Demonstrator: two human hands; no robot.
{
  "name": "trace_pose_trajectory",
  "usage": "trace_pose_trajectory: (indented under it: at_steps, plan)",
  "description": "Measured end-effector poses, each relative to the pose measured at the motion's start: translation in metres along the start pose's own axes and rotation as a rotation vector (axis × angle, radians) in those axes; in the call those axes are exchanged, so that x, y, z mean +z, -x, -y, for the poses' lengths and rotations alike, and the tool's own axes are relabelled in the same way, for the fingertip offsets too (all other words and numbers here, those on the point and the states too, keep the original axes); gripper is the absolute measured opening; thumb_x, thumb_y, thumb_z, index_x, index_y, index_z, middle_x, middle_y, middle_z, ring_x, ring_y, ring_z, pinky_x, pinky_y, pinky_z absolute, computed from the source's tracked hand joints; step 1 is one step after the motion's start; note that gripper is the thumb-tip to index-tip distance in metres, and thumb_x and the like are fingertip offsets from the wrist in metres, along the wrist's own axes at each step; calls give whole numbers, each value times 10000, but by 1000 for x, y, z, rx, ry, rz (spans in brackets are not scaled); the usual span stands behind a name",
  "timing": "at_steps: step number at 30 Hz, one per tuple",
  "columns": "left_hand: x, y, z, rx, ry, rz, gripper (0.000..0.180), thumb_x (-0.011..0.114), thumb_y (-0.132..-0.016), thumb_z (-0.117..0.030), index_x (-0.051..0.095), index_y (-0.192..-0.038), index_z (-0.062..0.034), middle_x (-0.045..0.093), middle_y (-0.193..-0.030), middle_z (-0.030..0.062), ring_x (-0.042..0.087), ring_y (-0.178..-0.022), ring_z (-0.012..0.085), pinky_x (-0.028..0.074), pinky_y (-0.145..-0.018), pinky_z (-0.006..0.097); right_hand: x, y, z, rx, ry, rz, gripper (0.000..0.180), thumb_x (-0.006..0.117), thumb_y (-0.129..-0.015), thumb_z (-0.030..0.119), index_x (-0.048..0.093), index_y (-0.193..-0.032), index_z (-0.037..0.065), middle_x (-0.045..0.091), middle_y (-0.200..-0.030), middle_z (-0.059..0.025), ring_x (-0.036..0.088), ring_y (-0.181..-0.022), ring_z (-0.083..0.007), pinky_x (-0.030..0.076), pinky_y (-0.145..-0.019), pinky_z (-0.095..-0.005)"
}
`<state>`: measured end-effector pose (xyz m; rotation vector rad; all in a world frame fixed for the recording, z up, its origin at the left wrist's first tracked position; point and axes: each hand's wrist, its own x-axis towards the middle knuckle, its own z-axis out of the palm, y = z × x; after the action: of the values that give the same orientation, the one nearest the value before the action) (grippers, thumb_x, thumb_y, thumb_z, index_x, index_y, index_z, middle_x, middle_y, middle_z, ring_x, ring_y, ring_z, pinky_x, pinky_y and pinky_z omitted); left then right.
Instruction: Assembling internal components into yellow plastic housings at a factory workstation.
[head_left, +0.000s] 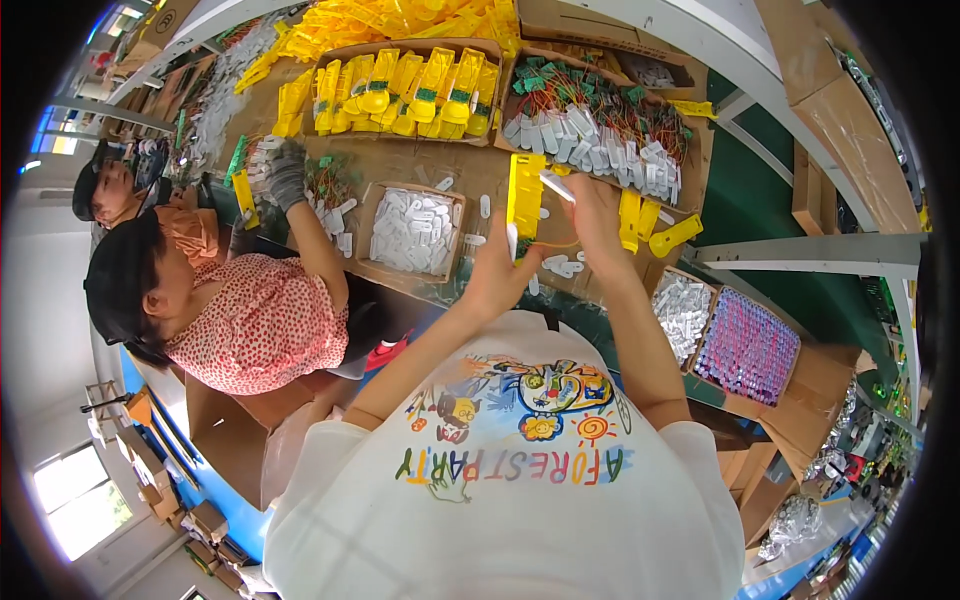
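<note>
We find the left hand [497,275] gripping the lower end of a yellow housing [525,190], thumb and fingers pinched about it, housing stood roughly lengthwise away from the wearer. A small green board [524,246] shows just beside those fingertips, w/ a thin orange wire [558,245] looping toward the right palm. Right hand [595,215]: fingers bent, pinching a white piece [556,186] at the housing's right edge — contact vs. slight gap, we can't tell.

Step in hand, in our judgement: fitting the wired part into the housing. Next move, we'd say, calls for the left grip to hold steady while the right fingers line up the white piece, wire kept slack & clear of the edge.

Just below the right fingers, loose white pieces [565,265] lie on the bench; to their right, a few yellow housings [675,235]. Left of the left fingers, approx. level, a carton of white covers [415,235]. Beyond the fingertips: white wired modules [580,140] heaped in a box, and boxed yellow housings [435,85] farther left. Well apart, far left, a co-worker's gloved hand [288,175] — its grip unclear to us.
</note>
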<state>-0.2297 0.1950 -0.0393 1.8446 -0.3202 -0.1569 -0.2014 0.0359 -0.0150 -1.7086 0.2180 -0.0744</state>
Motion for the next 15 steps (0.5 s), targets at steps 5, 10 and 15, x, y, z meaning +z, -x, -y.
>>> trace_pose_trajectory:
  at_steps: [5,10,15]
  plan:
    - [-4,3,19,23,-342,-35,338,640,-782,-125,421,-1012,-10,582,-697,231,582,-619,426,449,-526,486,17,-18,-3,472,-525,-34,308,449,-855,257,506,-618,69,437,-546,4,364,-454,-124,293,-443,-281]
    - [-7,13,6,41,-454,-3,365,660,-752,-146,446,-1015,-11,582,-701,218,586,-633,400,459,-539,462,22,-25,-5,-415,739,-402,281,462,-872,273,614,-858,38,575,-636,-84,546,-583,-350,465,-646,-425]
    - [-25,3,8,63,-202,103,296,677,-691,-112,547,-938,-15,578,-742,186,575,-672,371,465,-604,389,28,-40,11,-779,315,-240,514,381,-934,375,660,-722,-1,586,-615,-100,548,-572,-267,458,-666,-320]
